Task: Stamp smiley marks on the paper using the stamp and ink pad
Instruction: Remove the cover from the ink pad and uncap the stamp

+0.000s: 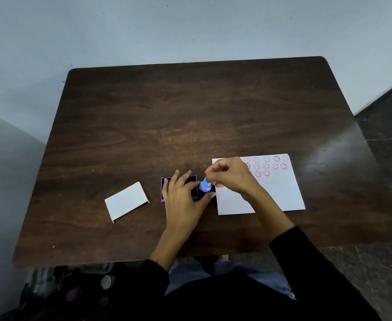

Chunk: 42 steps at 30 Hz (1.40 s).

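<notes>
my left hand [181, 195] lies flat with fingers spread on the square purple ink pad [165, 189], pinning it to the dark wooden table [190, 112]. my right hand [232, 177] pinches the small light-blue plastic stamp [205, 186] at the pad's right edge, fingers clamped on its top. the white paper sheet [278, 193] with red smiley marks [266, 166] lies just right. i judge the stamp could ink unevenly if tilted, or smudge existing marks in crossing. a white lid-like card [126, 201] sits left.

Bare room: wooden table [190, 117], plain wall [190, 26]
</notes>
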Motion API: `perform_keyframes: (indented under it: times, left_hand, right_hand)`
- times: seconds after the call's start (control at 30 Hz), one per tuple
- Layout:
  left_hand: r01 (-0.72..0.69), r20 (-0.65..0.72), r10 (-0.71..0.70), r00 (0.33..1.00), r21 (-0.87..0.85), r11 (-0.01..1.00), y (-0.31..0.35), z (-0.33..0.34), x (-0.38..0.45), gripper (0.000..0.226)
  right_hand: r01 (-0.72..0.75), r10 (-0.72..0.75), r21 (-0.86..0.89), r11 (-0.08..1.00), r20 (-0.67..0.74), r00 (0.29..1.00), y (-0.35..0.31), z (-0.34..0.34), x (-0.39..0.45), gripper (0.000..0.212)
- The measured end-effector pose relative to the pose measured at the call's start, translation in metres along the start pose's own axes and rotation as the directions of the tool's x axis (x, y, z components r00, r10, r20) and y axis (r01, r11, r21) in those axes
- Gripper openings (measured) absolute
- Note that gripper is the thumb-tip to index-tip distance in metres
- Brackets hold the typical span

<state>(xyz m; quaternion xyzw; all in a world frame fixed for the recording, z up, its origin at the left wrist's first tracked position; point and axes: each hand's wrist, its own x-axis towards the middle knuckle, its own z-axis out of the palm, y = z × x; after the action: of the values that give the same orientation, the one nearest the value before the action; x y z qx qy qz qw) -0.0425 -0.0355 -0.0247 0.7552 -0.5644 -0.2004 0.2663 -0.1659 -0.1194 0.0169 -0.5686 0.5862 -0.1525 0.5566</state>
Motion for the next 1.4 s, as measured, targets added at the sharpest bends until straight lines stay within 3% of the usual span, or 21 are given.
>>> perform_keyframes:
  times: [0.4, 0.63, 0.77, 0.83, 0.93, 1.1, 1.3, 1.4]
  left_hand:
    - [0.038, 0.001, -0.038, 0.999, 0.019, 0.999, -0.004, 0.007, 0.002, 0.030]
    - [0.103, 0.022, -0.103, 0.994, -0.010, 0.995, -0.004, 0.015, 0.000, 0.029]
    - [0.064, -0.019, -0.063, 0.998, 0.037, 0.997, -0.005, 0.022, -0.013, 0.032]
    - [0.026, -0.024, -0.024, 0.999, 0.090, 0.996, -0.007, 0.026, -0.022, 0.032]
    - [-0.018, -0.004, 0.019, 1.000, 0.176, 0.984, -0.011, 0.034, -0.030, 0.033]
    - [-0.022, 0.004, 0.022, 1.000, 0.263, 0.964, -0.018, 0.043, -0.035, 0.039]
    - [0.004, 0.021, -0.009, 1.000, 0.209, 0.978, -0.026, 0.032, -0.032, 0.093]
    - [0.049, -0.009, -0.048, 0.999, 0.079, 0.996, -0.039, 0.009, -0.020, 0.105]
  right_hand:
    - [0.145, -0.147, -0.050, 0.988, -0.021, 0.989, 0.009, 0.003, 0.004, 0.020]
    - [0.191, -0.187, -0.008, 0.982, 0.151, 0.971, 0.008, -0.007, 0.005, 0.031]
    - [0.193, -0.206, 0.171, 0.966, 0.061, 0.977, 0.009, -0.015, 0.004, 0.025]
    - [0.116, -0.156, 0.450, 0.886, 0.053, 0.986, 0.007, -0.019, 0.003, 0.021]
    - [-0.059, -0.096, 0.817, 0.573, 0.139, 0.986, 0.005, -0.022, 0.003, 0.018]
    - [-0.211, -0.072, 0.944, 0.252, 0.235, 0.969, 0.006, -0.022, 0.001, 0.018]
    - [-0.270, -0.064, 0.951, 0.150, 0.282, 0.957, 0.007, -0.016, 0.002, 0.024]
    - [-0.268, -0.072, 0.946, 0.180, 0.285, 0.956, 0.009, -0.011, 0.004, 0.024]
